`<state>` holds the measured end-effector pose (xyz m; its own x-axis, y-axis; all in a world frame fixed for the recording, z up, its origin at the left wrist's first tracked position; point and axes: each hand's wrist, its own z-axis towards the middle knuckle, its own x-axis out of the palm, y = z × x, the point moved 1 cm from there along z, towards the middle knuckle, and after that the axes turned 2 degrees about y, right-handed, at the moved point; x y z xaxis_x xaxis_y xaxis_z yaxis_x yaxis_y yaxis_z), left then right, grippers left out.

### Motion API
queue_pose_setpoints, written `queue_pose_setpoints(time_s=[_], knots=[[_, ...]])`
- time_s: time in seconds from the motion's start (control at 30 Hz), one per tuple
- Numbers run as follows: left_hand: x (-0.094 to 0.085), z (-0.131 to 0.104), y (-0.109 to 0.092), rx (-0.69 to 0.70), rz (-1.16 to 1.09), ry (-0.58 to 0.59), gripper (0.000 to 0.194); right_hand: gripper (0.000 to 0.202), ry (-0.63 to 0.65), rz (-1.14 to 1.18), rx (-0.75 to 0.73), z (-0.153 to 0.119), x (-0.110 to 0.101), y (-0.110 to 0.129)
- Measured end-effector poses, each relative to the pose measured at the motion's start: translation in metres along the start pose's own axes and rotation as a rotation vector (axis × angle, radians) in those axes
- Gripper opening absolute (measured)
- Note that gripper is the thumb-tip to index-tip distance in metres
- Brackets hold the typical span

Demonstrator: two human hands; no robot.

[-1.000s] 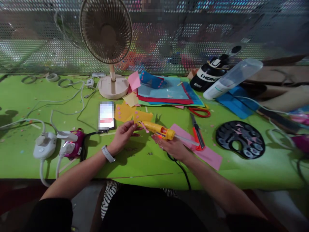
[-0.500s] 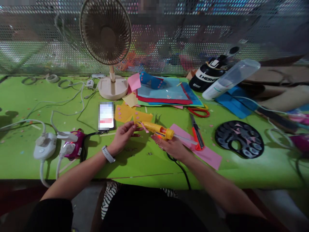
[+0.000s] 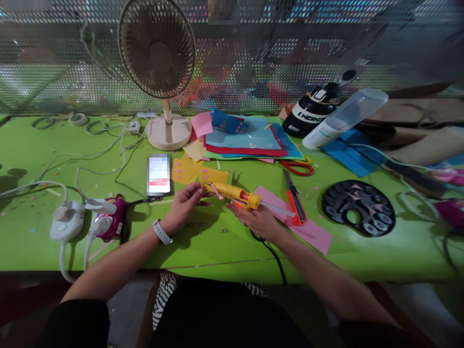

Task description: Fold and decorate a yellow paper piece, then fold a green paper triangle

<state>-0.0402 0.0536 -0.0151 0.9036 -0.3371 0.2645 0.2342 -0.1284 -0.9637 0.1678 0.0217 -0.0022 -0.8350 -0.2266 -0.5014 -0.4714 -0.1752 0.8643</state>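
In the head view: grasping a yellow glue gun point(image 3: 229, 191) with the right hand point(image 3: 256, 220), fingers curled around it, above the middle of the green table point(image 3: 210, 253), front end toward the left. With the left hand point(image 3: 186, 200), holding thumb and fingertips close together just beside that front end; cannot tell whether pinching anything. Seen across the front end, a narrow pink strip point(image 3: 217, 192). Just beyond, yellow paper pieces point(image 3: 186, 170); farther left, a phone point(image 3: 159, 175); to the right, a cutter point(image 3: 297, 208) lying partly on pink paper point(image 3: 316, 233).
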Motion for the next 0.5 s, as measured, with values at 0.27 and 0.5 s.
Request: queue_pose_setpoints(time_s=[0.27,0.5], knots=[[0.0000,-0.0011,-0.0007,-0.010,0.013,-0.002,0.032,0.041,0.017,0.125,0.035,0.0015,0.0002,0.0071],[0.0009,-0.0008,-0.0019,-0.010,-0.002,-0.001,0.033,0.043,0.027,0.120,0.066,0.0015,-0.0003,0.0087]])
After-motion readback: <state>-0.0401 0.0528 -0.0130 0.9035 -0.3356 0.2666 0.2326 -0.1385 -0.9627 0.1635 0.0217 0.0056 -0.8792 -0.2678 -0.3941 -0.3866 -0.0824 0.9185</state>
